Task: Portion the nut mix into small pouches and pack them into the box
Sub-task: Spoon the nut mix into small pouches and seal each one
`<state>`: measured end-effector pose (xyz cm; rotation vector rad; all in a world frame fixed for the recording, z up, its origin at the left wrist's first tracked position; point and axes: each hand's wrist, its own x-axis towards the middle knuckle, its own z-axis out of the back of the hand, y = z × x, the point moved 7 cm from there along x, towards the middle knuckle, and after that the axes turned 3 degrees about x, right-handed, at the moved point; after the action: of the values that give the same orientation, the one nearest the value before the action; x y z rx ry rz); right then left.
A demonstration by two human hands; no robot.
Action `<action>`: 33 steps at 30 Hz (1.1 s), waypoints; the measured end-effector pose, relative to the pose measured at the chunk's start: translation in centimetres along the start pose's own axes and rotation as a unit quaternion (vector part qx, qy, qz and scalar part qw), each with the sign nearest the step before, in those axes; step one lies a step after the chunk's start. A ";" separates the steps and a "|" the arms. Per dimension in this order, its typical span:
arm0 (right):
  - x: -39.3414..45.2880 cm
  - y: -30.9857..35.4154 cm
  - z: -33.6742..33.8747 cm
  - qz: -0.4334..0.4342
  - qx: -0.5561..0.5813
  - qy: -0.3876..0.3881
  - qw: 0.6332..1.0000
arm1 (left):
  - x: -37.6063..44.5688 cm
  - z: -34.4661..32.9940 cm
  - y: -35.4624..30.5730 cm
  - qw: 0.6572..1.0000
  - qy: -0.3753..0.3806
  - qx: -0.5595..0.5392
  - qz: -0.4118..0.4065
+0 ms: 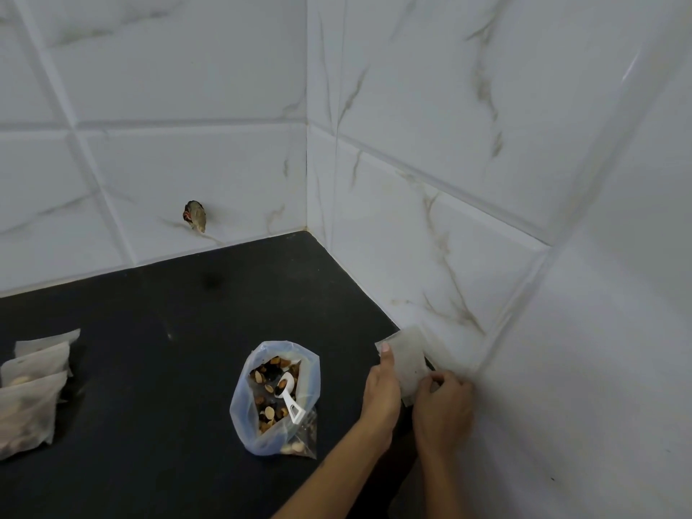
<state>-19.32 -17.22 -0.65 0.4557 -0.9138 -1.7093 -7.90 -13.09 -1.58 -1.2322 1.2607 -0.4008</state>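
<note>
An open clear plastic bag of nut mix [275,398] stands on the black counter [168,331], with a white scoop [288,397] lying in it. To its right I hold a small empty translucent pouch [406,359] near the wall. My left hand [382,391] grips the pouch's left edge, thumb at the upper corner. My right hand [443,410] pinches its lower right edge. Several filled pouches [30,391] lie at the counter's far left. No box is in view.
White marbled tile walls [449,219] meet in a corner behind the counter and close off the right side. A small hole with wires [195,216] shows in the back wall. Bare black counter lies between the bag and the filled pouches.
</note>
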 end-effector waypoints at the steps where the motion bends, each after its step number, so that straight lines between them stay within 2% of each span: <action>1: -0.2 0.7 0.4 0.014 0.024 -0.011 1.000 | 0.0 0.2 0.0 1.000 0.001 0.007 -0.007; 4: -1.0 3.4 1.8 0.046 0.147 -0.030 0.988 | -0.4 1.7 -1.1 0.999 -0.024 0.007 -0.036; 6: -1.5 5.4 2.3 0.030 0.237 -0.002 0.971 | -1.1 3.6 -2.9 0.995 -0.054 -0.002 -0.079; 8: -2.2 7.4 1.4 -0.002 0.326 0.083 0.942 | -2.5 5.6 -5.2 0.989 -0.054 -0.024 -0.135; 11: -4.6 11.3 -1.3 -0.030 0.422 0.267 0.866 | -4.5 9.7 -8.3 0.974 -0.042 -0.063 -0.211; 14: -8.1 14.4 -4.3 0.001 0.402 0.409 0.819 | -6.2 14.0 -10.3 0.959 -0.017 -0.097 -0.264; 18: -13.4 17.1 -7.9 0.054 0.307 0.521 0.794 | -8.8 19.8 -11.6 0.938 -0.067 -0.042 -0.338; 21: -16.9 19.1 -9.7 0.097 0.257 0.543 0.793 | -10.3 24.4 -11.2 0.914 -0.153 0.011 -0.376; 25: -18.5 21.9 -9.6 0.100 0.307 0.435 0.841 | -12.0 29.6 -10.8 0.863 -0.271 0.142 -0.402; 26: -19.1 22.7 -9.4 0.079 0.344 0.432 0.830 | -12.4 30.6 -10.9 0.848 -0.289 0.186 -0.402; 28: -20.8 24.5 -8.9 0.076 0.375 0.486 0.786 | -13.0 32.1 -11.0 0.820 -0.315 0.260 -0.402; 30: -23.4 26.0 -9.1 0.128 0.320 0.553 0.758 | -13.1 33.5 -10.9 0.808 -0.324 0.292 -0.396; 33: -25.2 26.3 -9.4 0.189 0.249 0.557 0.769 | -13.1 34.4 -10.7 0.798 -0.320 0.323 -0.395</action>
<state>12.38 0.04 9.97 1.3521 -0.4616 -0.5483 21.37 9.73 8.02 -1.0829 -0.0615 -0.8427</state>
